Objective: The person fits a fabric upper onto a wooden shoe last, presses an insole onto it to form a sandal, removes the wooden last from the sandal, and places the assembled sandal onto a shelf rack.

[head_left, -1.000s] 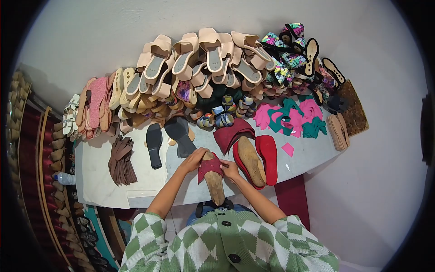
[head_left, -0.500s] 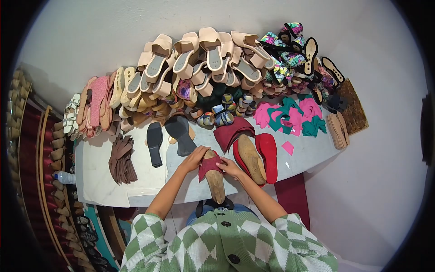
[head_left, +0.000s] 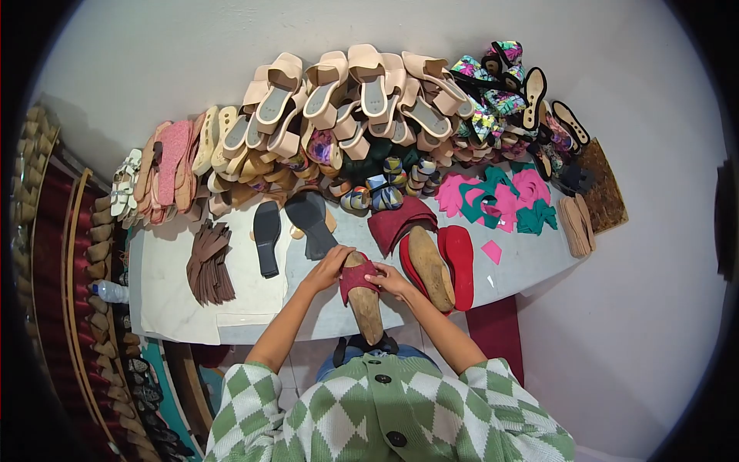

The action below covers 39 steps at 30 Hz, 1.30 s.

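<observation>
A worn tan shoe last (head_left: 365, 314) is held at the table's front edge, its heel end toward my body. A maroon shoe upper (head_left: 356, 283) wraps across its front part. My left hand (head_left: 329, 268) is closed around the toe end from the left. From the right, my right hand (head_left: 391, 279) grips the upper's edge against the last, thumb on the maroon material. Just to the right, a second shoe last (head_left: 430, 269) rests on a red sole piece, beside another red sole (head_left: 459, 266). Folded maroon pieces (head_left: 402, 225) lie behind them.
Heaped beige heeled sandals (head_left: 369, 88) line the table's back, with patterned shoes (head_left: 500, 100) at right. Brown strips (head_left: 210, 262) and black soles (head_left: 266, 239) lie left. Pink and green cutouts (head_left: 500, 196) lie right. Shelves of lasts (head_left: 100, 262) stand at far left.
The view has shifted slightly, so the table's contents sit a little further right. Both hands keep nearly the same hold on the last and upper.
</observation>
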Each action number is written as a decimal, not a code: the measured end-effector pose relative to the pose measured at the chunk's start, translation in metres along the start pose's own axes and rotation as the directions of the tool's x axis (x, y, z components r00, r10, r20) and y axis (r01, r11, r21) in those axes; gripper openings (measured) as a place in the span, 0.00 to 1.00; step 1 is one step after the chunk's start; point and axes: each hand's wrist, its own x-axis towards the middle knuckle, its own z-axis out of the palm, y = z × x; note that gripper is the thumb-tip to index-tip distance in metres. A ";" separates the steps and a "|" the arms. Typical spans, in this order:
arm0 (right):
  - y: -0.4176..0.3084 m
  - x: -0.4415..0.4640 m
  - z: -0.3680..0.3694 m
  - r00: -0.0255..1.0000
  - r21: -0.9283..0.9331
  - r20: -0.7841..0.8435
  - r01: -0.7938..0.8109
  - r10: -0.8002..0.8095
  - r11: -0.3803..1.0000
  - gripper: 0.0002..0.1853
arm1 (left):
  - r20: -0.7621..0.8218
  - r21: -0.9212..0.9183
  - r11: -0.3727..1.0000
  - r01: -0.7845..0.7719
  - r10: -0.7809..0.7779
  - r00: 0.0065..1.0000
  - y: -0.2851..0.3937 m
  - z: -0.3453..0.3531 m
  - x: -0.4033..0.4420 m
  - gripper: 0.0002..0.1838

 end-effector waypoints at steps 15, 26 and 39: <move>0.025 -0.006 0.002 0.989 0.081 -0.144 0.027 -0.015 0.996 0.26 | -0.009 -0.017 1.000 0.004 -0.004 1.000 0.008 -0.002 0.001 0.38; 0.015 -0.017 -0.019 0.998 0.180 0.012 -0.067 0.066 0.981 0.26 | -0.099 -0.528 0.787 0.319 -0.430 0.897 -0.039 0.060 -0.040 0.30; 0.026 -0.002 -0.030 0.987 0.381 0.118 -0.148 0.111 0.913 0.20 | 0.187 -0.931 0.122 0.344 -0.651 0.736 -0.002 0.067 -0.046 0.18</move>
